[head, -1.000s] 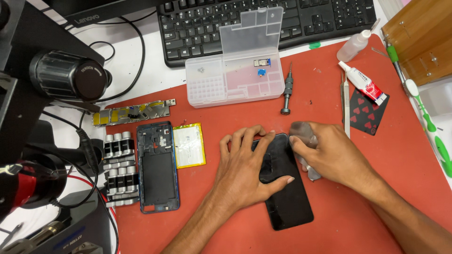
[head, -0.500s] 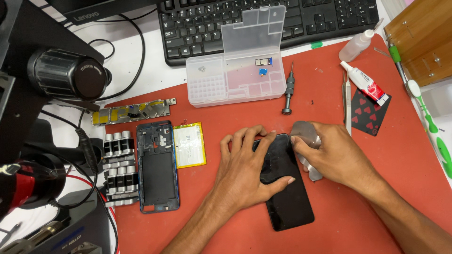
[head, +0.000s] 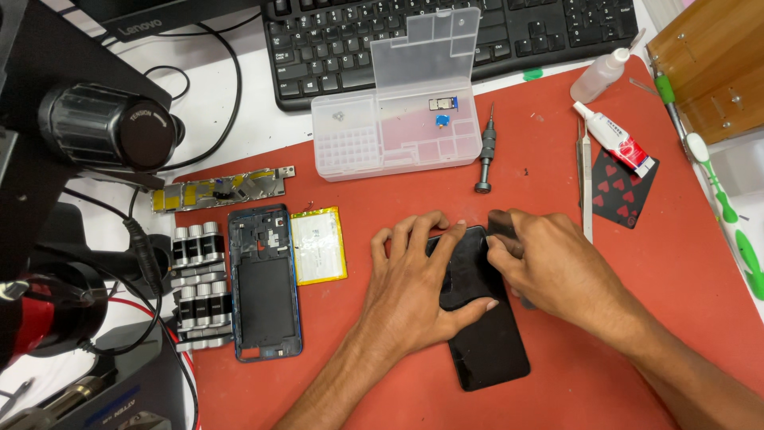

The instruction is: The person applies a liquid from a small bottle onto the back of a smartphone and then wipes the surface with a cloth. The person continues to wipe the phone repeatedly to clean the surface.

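Black phone (head: 487, 334) lies screen-up on the red mat (head: 637, 318), long axis running roughly away from the person, slightly tilted. Left hand (head: 418, 279) lies flat over its upper left part, grip spread: fingers on the top edge, thumb stretched across the glass. Right hand (head: 549, 263) is at the phone's upper right edge, grip pressed together on a small dark cloth or pad (head: 500, 223); only a corner of it shows, so I can't tell exactly what it is. Left of the hands on the mat: yellow-edged battery (head: 318, 245), blue phone frame (head: 264, 283) just beside it, a row of metal cylinders (head: 199, 287), a long metal shield strip (head: 223, 189) above. Behind the phone: clear parts box (head: 398, 119) with lid up, small screwdriver (head: 484, 151) beside it. Right side: tweezers (head: 586, 179), glue tube (head: 614, 139), playing card (head: 625, 191), small dropper bottle (head: 602, 73). Keyboard (head: 446, 36) at the back of the table.
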